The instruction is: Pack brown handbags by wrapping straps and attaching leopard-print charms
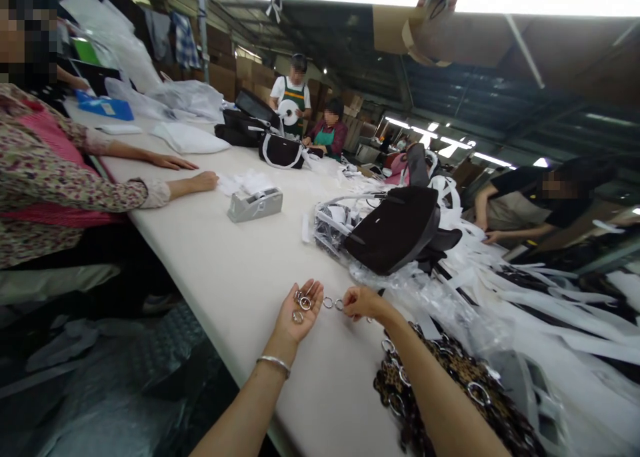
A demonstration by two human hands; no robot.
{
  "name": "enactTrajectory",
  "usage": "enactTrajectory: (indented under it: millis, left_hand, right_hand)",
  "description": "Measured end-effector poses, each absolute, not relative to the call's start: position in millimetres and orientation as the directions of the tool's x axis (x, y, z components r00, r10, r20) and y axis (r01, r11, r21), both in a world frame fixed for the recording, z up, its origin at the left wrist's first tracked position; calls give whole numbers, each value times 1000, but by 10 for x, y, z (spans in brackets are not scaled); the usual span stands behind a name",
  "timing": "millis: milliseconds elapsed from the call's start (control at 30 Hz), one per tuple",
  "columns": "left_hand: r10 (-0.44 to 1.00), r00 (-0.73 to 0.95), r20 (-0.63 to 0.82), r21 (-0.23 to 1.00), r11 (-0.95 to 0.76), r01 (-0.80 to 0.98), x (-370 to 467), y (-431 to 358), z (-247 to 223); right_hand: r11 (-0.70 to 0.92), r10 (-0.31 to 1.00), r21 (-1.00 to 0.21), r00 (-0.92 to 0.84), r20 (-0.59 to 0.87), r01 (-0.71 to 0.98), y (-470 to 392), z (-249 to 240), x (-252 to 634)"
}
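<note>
Palm up over the white table, my left hand is cupped, with several small silver metal rings in its palm. My right hand is just to its right, its fingers pinched together at a silver ring. Between the two hands shows another silver ring; whether it is joined to the pinched one I cannot tell. Below my right forearm lies a heap of dark brown chain links with larger silver rings among them.
Ahead are a grey tape dispenser and a dark brown bag beside clear plastic wrapping. White strips cover the right side. A co-worker's hand rests at the table's left; other people work farther back.
</note>
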State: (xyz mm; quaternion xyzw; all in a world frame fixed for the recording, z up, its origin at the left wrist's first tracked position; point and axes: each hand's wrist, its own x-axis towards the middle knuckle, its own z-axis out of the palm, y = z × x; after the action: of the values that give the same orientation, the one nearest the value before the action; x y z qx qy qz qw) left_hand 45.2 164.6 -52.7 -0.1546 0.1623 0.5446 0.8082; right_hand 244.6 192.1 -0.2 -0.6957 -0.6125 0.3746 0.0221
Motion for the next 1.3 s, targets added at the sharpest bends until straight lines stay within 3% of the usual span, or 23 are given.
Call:
enactTrajectory:
  millis: [333,633,833,933,1067,1200,1300]
  left_hand:
    - [870,365,-333,-42,373,-927,407,1728,-565]
    - [887,343,-310,-4,359,-933,407,1731,-573]
    - [884,329,-331,26,357,-934,401,1737,-588]
    - [875,331,-353,67,377,-924,410,1722,-576]
    - [866,374,-332,40,409,-911,422,1701,-547]
    - [813,431,-391,-17,462,-887,371,1745,-528]
    - [789,485,-378,1,524,-851,330,1859,-530]
  right_hand:
    - [-318,855,-386,85,-512,866,2135,-101,2045]
    - [-344,839,-416,77,-539,842,2098,-88,1933]
    - [-345,875,-636,-9,-484,690,1884,-52,2038]
    - [-287,923,-785,-62,-380,550,1828,94,1976]
    - [-196,961,-884,-94,-259,425,1835,268,1850]
    - [-111,978,-906,208,-26,408,1834,353,2166]
    - [-96,776,-866,581,244,491,1856,407,2711]
